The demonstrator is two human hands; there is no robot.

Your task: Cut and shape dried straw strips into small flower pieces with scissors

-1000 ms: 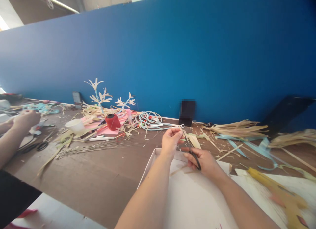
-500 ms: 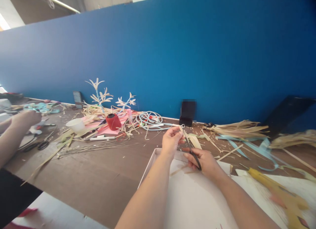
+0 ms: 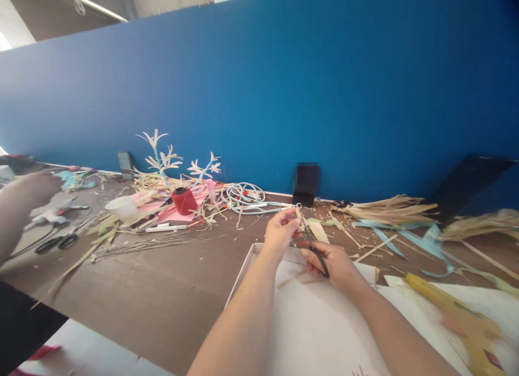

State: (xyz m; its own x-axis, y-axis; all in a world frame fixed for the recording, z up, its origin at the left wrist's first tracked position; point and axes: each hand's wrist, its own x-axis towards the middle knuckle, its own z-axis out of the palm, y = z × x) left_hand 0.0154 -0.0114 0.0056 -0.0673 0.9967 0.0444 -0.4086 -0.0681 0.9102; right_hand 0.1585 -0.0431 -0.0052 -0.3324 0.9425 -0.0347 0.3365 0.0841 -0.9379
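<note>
My left hand [image 3: 279, 231] is closed in a pinch on a thin pale strip [image 3: 298, 213], like dried husk. My right hand [image 3: 330, 259] is wrapped round dark-handled scissors [image 3: 322, 261]. Their blades point up and away, close to the left fingertips and the strip. Whether the blades touch the strip is too small to tell. Below both hands lies a shallow white box [image 3: 244, 268].
A yellow glue gun [image 3: 454, 311] lies at right near husk bundles [image 3: 389, 209] and blue ribbon [image 3: 433, 236]. Left stand a red thread spool [image 3: 184, 201], a white cup [image 3: 121, 207] and husk flowers [image 3: 162, 159]. Another person's arm [image 3: 24, 200] reaches in at far left.
My hands keep almost the same pose, with the scissors still by the strip. The other person's hand has shifted slightly, uncovering more of a pale glue gun on the table.
</note>
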